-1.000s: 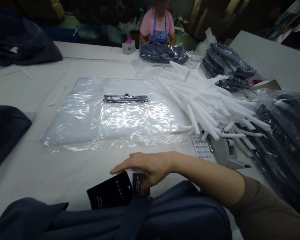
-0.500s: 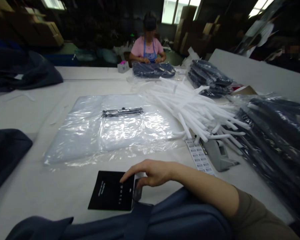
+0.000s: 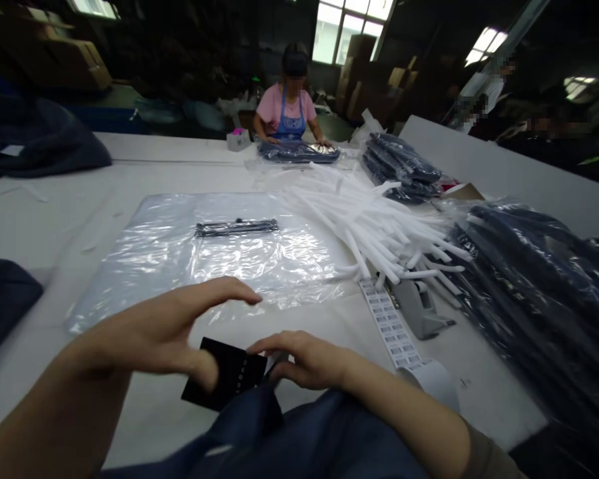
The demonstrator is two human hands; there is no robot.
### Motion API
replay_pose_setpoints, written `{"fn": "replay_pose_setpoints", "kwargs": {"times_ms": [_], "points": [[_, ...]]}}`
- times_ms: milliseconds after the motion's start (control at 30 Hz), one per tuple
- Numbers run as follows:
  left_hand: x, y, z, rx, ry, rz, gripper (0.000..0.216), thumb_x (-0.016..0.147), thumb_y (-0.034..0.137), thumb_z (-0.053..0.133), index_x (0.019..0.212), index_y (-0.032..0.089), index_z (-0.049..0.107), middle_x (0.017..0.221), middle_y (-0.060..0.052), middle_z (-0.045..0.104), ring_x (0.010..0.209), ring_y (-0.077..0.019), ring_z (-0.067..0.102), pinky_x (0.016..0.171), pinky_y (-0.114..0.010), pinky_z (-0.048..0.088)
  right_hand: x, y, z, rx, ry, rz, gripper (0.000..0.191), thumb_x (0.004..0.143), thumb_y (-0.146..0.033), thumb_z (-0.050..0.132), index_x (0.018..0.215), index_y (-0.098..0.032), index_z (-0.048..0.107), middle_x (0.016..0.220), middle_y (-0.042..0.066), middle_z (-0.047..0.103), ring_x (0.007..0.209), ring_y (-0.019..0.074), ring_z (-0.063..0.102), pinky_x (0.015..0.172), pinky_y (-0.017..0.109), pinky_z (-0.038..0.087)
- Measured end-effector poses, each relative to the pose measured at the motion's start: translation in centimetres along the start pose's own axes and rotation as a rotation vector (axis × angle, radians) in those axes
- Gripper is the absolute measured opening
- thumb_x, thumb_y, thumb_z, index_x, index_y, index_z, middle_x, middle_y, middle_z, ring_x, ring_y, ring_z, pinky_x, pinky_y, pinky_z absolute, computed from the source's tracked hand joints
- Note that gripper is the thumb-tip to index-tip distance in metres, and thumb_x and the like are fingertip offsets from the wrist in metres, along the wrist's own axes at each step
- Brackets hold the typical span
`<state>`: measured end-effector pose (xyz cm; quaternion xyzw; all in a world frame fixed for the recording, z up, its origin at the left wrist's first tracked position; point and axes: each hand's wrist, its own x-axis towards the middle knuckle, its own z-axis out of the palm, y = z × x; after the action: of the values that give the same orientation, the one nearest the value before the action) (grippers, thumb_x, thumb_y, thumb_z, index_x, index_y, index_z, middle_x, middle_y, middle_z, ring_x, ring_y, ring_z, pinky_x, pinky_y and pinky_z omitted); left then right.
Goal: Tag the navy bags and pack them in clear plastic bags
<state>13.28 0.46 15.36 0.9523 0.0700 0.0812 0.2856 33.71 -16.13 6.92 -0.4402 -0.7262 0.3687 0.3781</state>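
A black hang tag (image 3: pixel 227 372) with white lettering lies just above the dark blue garment (image 3: pixel 299 439) at the front edge. My right hand (image 3: pixel 309 359) has index finger and thumb closed at the tag's right end, where a paler tag is partly hidden. Over the tag's left part, my left hand (image 3: pixel 154 332) is open, thumb and fingers spread wide. Its thumb overlaps the tag in view; whether it touches cannot be told. Beyond the hands lies a stack of clear plastic bags (image 3: pixel 154 233) with a bundle of thin black strips (image 3: pixel 237 228) on it.
White foam strips (image 3: pixel 379 226) are piled at centre right. Near them are a barcode sticker sheet (image 3: pixel 392 326), a grey tape dispenser (image 3: pixel 419 309) and a pale roll (image 3: pixel 434 382). Bagged dark garments (image 3: pixel 539 279) lie at right. Across the table, a person (image 3: pixel 289 113) handles a bagged garment (image 3: pixel 297 152).
My left hand has come into view from the left, over the tag. My right hand stays at the tag's right end. The garment has shifted and bunched up, and a pale roll now shows.
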Motion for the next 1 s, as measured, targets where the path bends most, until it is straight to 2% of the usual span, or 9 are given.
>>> {"fn": "replay_pose_setpoints", "kwargs": {"times_ms": [67,167,267,333,500,667,767,900,1000], "points": [[1.1,0.2,0.7,-0.127,-0.244,0.009,0.08,0.066,0.047,0.079,0.136,0.032,0.043,0.124,-0.004,0.058,0.111,-0.0238,0.057,0.096,-0.029,0.045,0.6,0.4,0.6,-0.054,0.058,-0.093,0.043,0.084,-0.012,0.054,0.125,-0.023,0.051,0.09,0.002,0.065,0.086,0.0145,0.062,0.084,0.031,0.05],[2.2,0.2,2.6,-0.281,-0.441,-0.048,0.082,0.076,0.021,0.071,0.144,0.034,0.027,0.095,0.002,0.066,0.082,-0.0151,0.062,0.075,-0.022,0.048,1.0,0.5,0.8,-0.243,0.171,-0.244,0.04,0.083,-0.015,0.057,0.121,-0.024,0.05,0.098,0.005,0.062,0.098,0.0188,0.057,0.092,0.039,0.046],[2.3,0.5,3.9,-0.235,-0.406,-0.081,0.082,0.074,0.008,0.062,0.142,0.038,0.029,0.08,0.005,0.062,0.069,-0.0127,0.058,0.065,-0.02,0.043,0.5,0.6,0.7,-0.49,0.353,-0.256,0.036,0.078,-0.027,0.069,0.109,-0.023,0.052,0.112,0.01,0.051,0.108,0.0257,0.047,0.092,0.046,0.044],[2.1,0.9,4.1,-0.162,-0.389,-0.062,0.077,0.074,0.005,0.055,0.14,0.04,0.034,0.083,0.005,0.062,0.072,-0.0129,0.057,0.068,-0.021,0.041,0.1,0.8,0.8,-0.509,0.436,-0.226,0.034,0.076,-0.032,0.072,0.1,-0.022,0.049,0.105,0.009,0.048,0.101,0.024,0.047,0.084,0.041,0.047],[0.5,1.8,4.2,-0.002,-0.41,-0.025,0.058,0.081,0.001,0.046,0.121,0.041,0.056,0.082,0.003,0.061,0.075,-0.0132,0.057,0.067,-0.022,0.038,-0.3,1.0,1.4,-0.37,0.401,0.053,0.033,0.072,-0.022,0.073,0.078,-0.022,0.041,0.079,-0.001,0.045,0.071,0.015,0.047,0.062,0.028,0.043],[-1.9,1.2,6.2,0.03,-0.165,-0.045,0.042,0.085,0.001,0.047,0.114,0.03,0.056,0.088,0.002,0.059,0.079,-0.0127,0.056,0.071,-0.022,0.039,-0.3,0.5,1.8,-0.536,0.377,-0.011,0.025,0.073,-0.024,0.072,0.09,-0.021,0.054,0.098,0.008,0.051,0.094,0.0233,0.049,0.08,0.038,0.045],[-2.6,1.1,7.3,0.116,0.07,0.085,0.022,0.092,0.009,0.047,0.108,0.022,0.055,0.087,-0.002,0.059,0.078,-0.0138,0.056,0.071,-0.023,0.04,-0.1,0.4,2.2,-0.479,0.195,-0.018,0.045,0.071,-0.018,0.072,0.112,-0.022,0.053,0.109,0.009,0.054,0.103,0.0248,0.049,0.09,0.041,0.043],[-3.0,2.1,8.1,0.262,0.225,0.121,0.025,0.091,0.003,0.042,0.096,0.02,0.059,0.089,-0.003,0.057,0.073,-0.0123,0.054,0.066,-0.023,0.041,0.0,0.6,2.6,-0.357,0.055,0.004,0.033,0.064,-0.015,0.076,0.089,-0.022,0.054,0.1,0.004,0.061,0.101,0.023,0.052,0.092,0.038,0.041],[-3.3,2.7,8.4,0.34,0.327,0.139,0.022,0.089,0.002,0.045,0.09,0.017,0.06,0.113,-0.008,0.056,0.082,-0.0134,0.056,0.072,-0.025,0.044,-0.4,0.3,2.6,-0.351,0.043,-0.017,0.031,0.064,-0.013,0.075,0.082,-0.021,0.051,0.089,0.001,0.062,0.085,0.018,0.057,0.078,0.03,0.045]]}}
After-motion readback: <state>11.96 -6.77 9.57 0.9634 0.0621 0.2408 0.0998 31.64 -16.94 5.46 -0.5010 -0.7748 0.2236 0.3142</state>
